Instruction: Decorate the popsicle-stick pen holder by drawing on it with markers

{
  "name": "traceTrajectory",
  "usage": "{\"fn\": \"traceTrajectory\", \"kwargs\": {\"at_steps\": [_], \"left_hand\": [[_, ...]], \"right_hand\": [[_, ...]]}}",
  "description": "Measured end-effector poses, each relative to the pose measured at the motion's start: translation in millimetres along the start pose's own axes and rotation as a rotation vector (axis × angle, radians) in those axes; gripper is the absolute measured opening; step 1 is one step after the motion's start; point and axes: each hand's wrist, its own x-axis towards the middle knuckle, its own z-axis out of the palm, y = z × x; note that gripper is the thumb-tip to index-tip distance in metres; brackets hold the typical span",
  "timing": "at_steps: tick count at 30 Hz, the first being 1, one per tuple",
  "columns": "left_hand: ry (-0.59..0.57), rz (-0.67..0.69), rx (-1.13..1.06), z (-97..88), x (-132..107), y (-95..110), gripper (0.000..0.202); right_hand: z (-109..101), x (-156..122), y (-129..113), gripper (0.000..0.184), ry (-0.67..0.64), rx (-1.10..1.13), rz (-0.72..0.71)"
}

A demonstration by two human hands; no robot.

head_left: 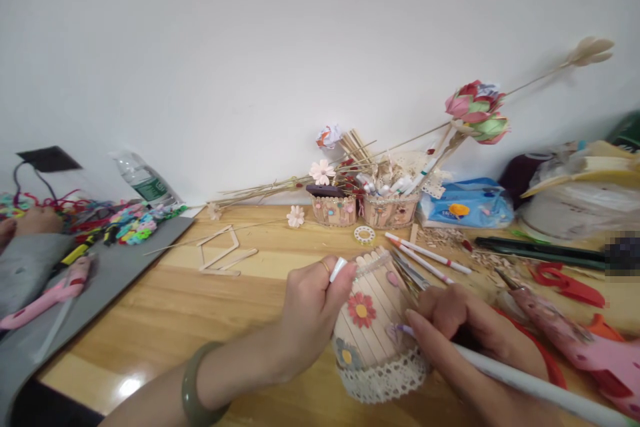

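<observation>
Between fingers (343, 288), seemingly a container (371, 333).

Wooden-stick container (383, 300) tilted in the left hand (313, 300), lace band (383, 380) round its lower end, red flower (361, 310) and grey-blue flower (347, 353) on its side, white marker (530, 381) slanting in the right hand (480, 323), purple tip (405, 329) against the sticks
</observation>
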Motion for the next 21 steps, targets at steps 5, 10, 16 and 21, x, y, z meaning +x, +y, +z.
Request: {"fn": "traceTrajectory", "kwargs": {"at_steps": [5, 10, 16, 21], "left_hand": [[0.004, 0.004, 0.015, -1.5, -0.1, 1.3, 0.035], [0.004, 0.002, 0.017, -1.1, 1.5, 0.9, 0.035], [0.001, 0.003, 0.007, -1.7, 0.6, 1.5, 0.035], [0.004, -0.008, 0.002, -0.7, -0.7, 1.8, 0.035]], "right_hand": [[-1.8, -3.4, 3.3, 0.026, 0.036, -0.102, -0.051], [-2.5, 0.4, -1.2, 0.029, -0.059, -0.062, -0.017], [-1.0, 2.9, -0.8, 0.028, -0.053, -0.076, -0.054], [-1.9, -2.2, 5.1, 0.023, 0.013, -0.110, -0.109]]}}
